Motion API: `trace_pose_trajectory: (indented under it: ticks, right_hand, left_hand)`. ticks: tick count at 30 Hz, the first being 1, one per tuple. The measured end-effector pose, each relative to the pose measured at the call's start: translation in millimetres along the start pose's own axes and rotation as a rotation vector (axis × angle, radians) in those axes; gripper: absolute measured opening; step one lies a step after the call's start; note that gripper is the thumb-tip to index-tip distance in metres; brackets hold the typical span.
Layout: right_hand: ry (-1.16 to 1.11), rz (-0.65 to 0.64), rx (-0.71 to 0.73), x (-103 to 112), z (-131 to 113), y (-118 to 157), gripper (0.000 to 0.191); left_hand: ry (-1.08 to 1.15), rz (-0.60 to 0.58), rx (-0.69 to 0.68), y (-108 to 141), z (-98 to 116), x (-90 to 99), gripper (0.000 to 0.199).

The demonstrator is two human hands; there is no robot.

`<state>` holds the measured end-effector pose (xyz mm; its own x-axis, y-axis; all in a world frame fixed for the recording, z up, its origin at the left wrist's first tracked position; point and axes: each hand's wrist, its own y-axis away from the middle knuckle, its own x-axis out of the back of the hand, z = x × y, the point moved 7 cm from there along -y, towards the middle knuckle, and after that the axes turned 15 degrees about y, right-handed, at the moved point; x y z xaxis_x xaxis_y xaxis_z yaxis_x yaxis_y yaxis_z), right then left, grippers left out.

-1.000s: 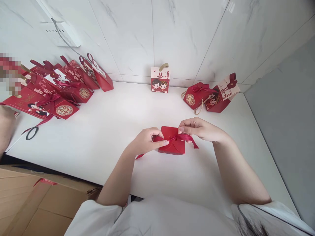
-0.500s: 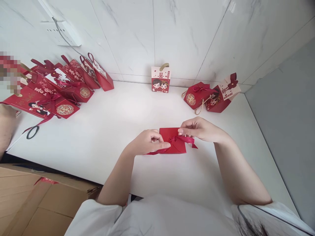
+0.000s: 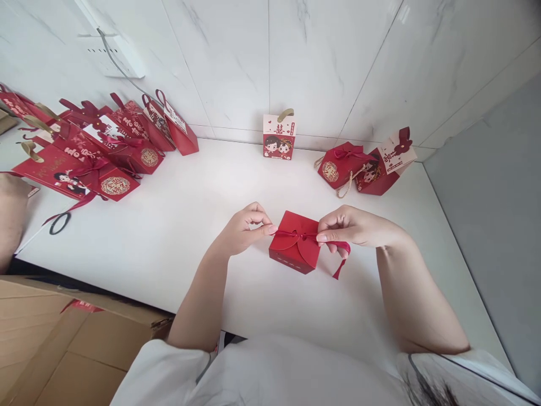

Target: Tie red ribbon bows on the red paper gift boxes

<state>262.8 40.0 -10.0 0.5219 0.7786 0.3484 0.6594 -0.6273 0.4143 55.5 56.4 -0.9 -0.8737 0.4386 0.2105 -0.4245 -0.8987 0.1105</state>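
A red gift box (image 3: 291, 251) with curved, folded top flaps stands on the white table in front of me. Across its top runs a dark red ribbon (image 3: 291, 233), drawn taut with a small knot near the middle. My left hand (image 3: 249, 227) pinches the ribbon between thumb and fingers at the box's left edge. At the right edge, my right hand (image 3: 349, 226) is closed on the other end, and a loose tail hangs down beyond the fingers toward the table.
Several red decorated boxes (image 3: 116, 183) crowd the table's left side. One box (image 3: 279, 138) stands by the tiled wall; two more (image 3: 382, 166) are at the right. Scissors (image 3: 60, 223) lie left, near another person's arm (image 3: 12, 217). A cardboard carton (image 3: 97, 338) sits below the table edge.
My left hand has moved up and away from the box top, pulling the ribbon straight. The box has turned slightly, showing its front side. My right hand has shifted slightly right along the ribbon.
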Motion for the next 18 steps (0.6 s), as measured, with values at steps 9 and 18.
trace_pose_trajectory:
  ticks: [9,18]
  right_hand:
    - [0.013,0.078,-0.007,4,16,-13,0.034]
    - [-0.037,0.029,0.023,1,17,-21,0.036]
  left_hand:
    - [-0.063,-0.227,0.06,2,-7,-4.9,0.03]
    - [0.102,-0.336,-0.286,1,14,-32.5,0.012]
